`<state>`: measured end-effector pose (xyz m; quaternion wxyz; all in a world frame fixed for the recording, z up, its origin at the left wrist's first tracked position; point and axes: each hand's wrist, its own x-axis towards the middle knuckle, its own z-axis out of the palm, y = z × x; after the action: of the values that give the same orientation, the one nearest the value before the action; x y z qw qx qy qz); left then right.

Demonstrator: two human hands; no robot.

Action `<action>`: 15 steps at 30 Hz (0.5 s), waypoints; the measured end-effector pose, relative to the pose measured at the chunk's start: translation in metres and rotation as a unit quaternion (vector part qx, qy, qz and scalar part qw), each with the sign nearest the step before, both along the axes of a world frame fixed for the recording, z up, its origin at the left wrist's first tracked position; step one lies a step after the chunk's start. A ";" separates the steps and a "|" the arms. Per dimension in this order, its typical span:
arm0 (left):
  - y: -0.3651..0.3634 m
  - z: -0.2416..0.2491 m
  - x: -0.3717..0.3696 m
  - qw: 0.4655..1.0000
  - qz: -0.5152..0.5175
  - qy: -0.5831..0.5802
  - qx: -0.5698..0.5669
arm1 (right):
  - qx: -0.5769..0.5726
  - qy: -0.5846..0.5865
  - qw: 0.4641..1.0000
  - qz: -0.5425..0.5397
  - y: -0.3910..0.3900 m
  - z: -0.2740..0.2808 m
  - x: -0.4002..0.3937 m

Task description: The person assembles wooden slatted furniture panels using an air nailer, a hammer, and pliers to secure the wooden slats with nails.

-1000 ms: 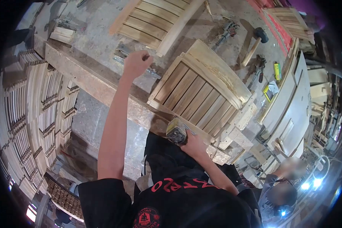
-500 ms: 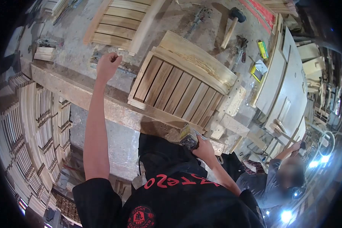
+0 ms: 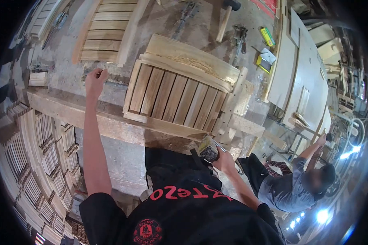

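Observation:
My left hand (image 3: 96,83) is closed, fingers curled, above the bench near the lower end of a slatted wooden frame (image 3: 106,34); what its fingers hold, if anything, is hidden. My right hand (image 3: 225,159) is wrapped around a worn, boxy-headed nail gun (image 3: 208,149), held at the bench edge in front of my body. Close past the nail gun lies a slatted wooden panel (image 3: 176,96) with a curved board (image 3: 192,57) along its far side.
A mallet (image 3: 225,24) lies at the back, with yellow boxes (image 3: 267,36) to its right. Pale sheets (image 3: 302,73) stand along the right. Stacked slatted pieces (image 3: 28,155) fill the lower left. Another person (image 3: 290,183) works at the lower right with an arm stretched out.
The view has shifted, so the bench things sit further left. Relative to the panel, the nail gun in my right hand has moved right. The other person's arm reaches further out.

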<state>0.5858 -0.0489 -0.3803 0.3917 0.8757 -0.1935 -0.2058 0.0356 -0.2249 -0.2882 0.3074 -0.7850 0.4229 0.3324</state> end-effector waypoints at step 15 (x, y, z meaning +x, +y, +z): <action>0.015 -0.029 0.004 0.998 0.029 -0.056 0.027 | 0.206 -0.107 0.801 -0.551 -0.058 -0.025 -0.076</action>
<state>0.5900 -0.0342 -0.4091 0.3621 0.9013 -0.1845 -0.1501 -0.0403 -0.2825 -0.3130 0.6367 -0.3680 0.6702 0.0999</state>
